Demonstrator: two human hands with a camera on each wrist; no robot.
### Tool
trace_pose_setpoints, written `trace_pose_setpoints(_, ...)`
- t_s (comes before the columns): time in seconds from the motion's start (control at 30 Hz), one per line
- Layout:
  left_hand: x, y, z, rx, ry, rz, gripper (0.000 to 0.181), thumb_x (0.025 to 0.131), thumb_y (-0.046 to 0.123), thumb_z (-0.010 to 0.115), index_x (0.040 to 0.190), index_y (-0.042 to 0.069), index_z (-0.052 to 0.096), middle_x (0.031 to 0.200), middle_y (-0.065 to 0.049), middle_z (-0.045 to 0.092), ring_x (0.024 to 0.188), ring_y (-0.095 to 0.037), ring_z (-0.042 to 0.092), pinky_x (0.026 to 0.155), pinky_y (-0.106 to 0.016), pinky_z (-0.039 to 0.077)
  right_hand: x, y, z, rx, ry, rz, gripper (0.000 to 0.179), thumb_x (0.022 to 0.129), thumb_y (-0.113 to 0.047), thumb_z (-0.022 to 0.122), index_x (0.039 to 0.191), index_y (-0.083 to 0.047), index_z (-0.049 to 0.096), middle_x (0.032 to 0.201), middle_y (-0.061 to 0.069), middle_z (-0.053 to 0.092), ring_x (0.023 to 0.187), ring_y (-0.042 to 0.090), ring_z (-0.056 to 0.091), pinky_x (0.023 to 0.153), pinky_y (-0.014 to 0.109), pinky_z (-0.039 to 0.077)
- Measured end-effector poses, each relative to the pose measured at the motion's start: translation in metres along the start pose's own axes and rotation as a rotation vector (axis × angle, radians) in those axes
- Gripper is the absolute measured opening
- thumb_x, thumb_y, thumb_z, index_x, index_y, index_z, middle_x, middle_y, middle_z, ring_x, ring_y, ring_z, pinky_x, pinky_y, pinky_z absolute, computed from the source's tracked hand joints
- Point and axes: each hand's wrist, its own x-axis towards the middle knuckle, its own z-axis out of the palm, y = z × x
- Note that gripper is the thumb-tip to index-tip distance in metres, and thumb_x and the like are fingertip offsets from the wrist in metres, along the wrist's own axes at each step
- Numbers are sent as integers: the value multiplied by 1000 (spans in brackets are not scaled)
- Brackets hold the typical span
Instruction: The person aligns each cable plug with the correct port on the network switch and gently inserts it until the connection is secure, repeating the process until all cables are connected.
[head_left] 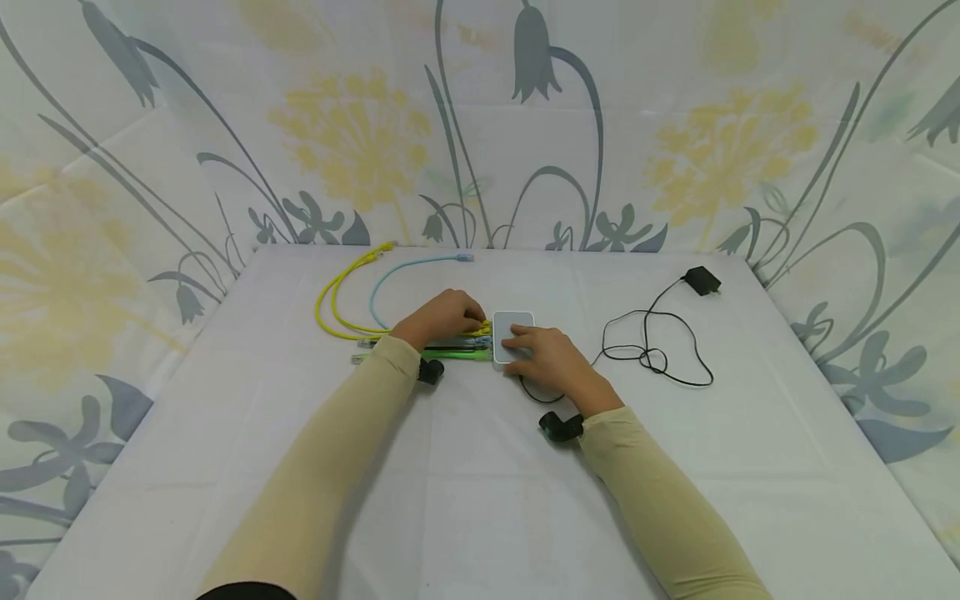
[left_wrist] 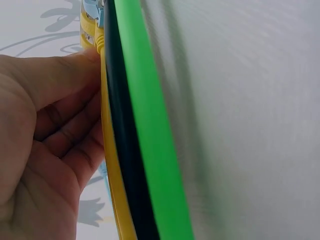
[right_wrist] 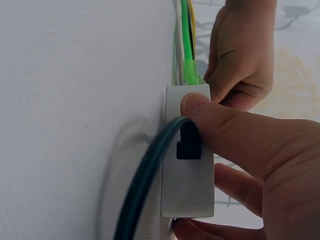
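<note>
A small white network switch [head_left: 513, 320] lies on the table, with network cables at its left side. My right hand [head_left: 553, 358] grips the switch; in the right wrist view its thumb [right_wrist: 196, 104] presses the side wall, beside a black power plug [right_wrist: 189, 149] seated in it. At the switch's left side, my left hand [head_left: 447, 315] pinches a yellow network cable [left_wrist: 111, 150] close to its plug. A dark cable [left_wrist: 125, 145] and a green cable [left_wrist: 150, 135] run alongside. The left fingertips are partly hidden behind the cables.
Loose ends of yellow cables [head_left: 320, 307] and a light blue cable [head_left: 405, 265] curve toward the table's back edge. Right of the switch, a thin black cord [head_left: 697, 354] lies in loops and leads to a black power adapter [head_left: 702, 281]. A patterned cloth stands behind the table.
</note>
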Motion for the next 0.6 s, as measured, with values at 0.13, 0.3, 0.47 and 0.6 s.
trace_pose_setpoints(0.13, -1, -2, 0, 4, 8, -20, 27, 98, 21, 57, 119, 11, 70, 120, -6, 68, 116, -23, 59, 102, -38, 47, -1, -1, -1, 1, -5, 3, 50, 89, -39, 69, 133, -18, 61, 151, 7, 44, 137, 35, 42, 110, 50, 39)
trace_pose_setpoints(0.3, -5, -6, 2, 14, 43, -35, 29, 98, 22, 56, 123, 10, 67, 121, -6, 67, 113, -22, 60, 99, -37, 48, -4, 0, -4, -33, -3, 5, 50, 90, -39, 67, 135, -18, 59, 150, 10, 45, 138, 35, 42, 109, 51, 39)
trace_pose_setpoints(0.47, -17, -3, -2, 38, 107, -28, 36, 99, 25, 55, 130, 7, 61, 122, -11, 66, 110, -24, 61, 95, -39, 50, -11, 3, -14, -62, 43, -3, 50, 92, -41, 64, 137, -18, 57, 151, 10, 42, 139, 34, 40, 110, 52, 38)
trace_pose_setpoints(0.6, -34, 5, -8, 67, 174, -42, 44, 100, 30, 52, 137, 7, 55, 130, -14, 60, 120, -29, 57, 102, -43, 46, -17, 8, -24, -99, 110, -37, 53, 93, -43, 61, 139, -16, 55, 153, 13, 40, 141, 37, 35, 112, 54, 33)
